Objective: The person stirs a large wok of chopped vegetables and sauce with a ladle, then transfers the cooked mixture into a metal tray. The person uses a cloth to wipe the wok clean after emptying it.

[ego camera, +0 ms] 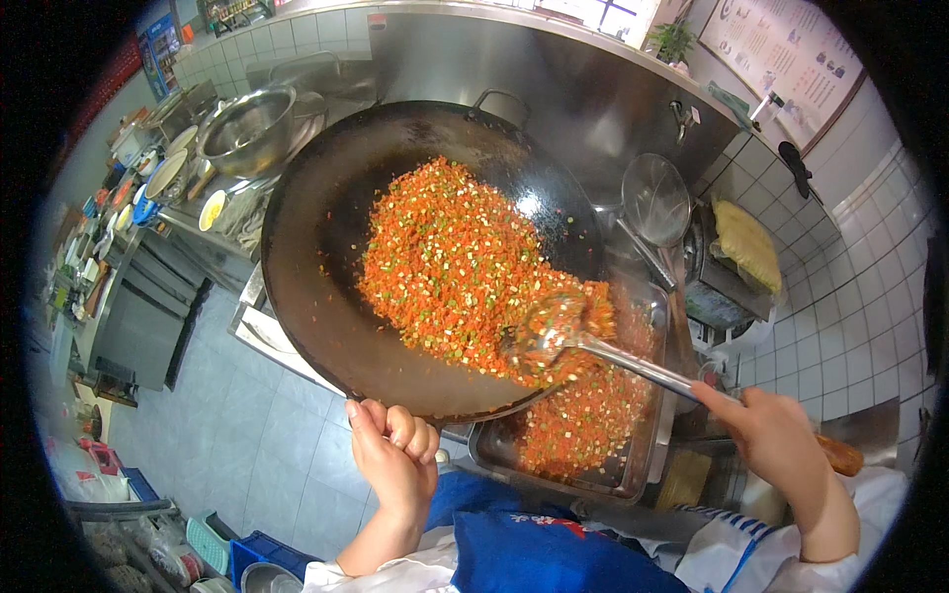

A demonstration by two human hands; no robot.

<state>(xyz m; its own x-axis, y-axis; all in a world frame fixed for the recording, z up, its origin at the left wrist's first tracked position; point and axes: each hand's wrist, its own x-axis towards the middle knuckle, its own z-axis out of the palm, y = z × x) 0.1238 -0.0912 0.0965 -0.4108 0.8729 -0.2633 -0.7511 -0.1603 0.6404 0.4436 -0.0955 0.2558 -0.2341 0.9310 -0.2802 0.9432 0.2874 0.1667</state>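
Note:
A large dark wok (326, 348) is tilted towards the lower right, and chopped orange, green and pale food (452, 259) lies heaped in it. My left hand (393, 445) grips the wok at its near rim. In my right hand (778, 437) is the metal shaft of a ladle (552, 333) with a wooden handle end; its bowl rests against the food at the wok's lower right edge. Beneath that edge stands a rectangular metal tray (637, 474), with more of the same food in it.
A metal strainer (656, 200) lies right of the wok, near a yellow bagged item (749, 248). A steel bowl (248, 133) and a small bowl of yellow food (213, 210) stand on the left counter. Behind the wok rises a steel splashback (445, 59). Blue crates (267, 552) sit at lower left.

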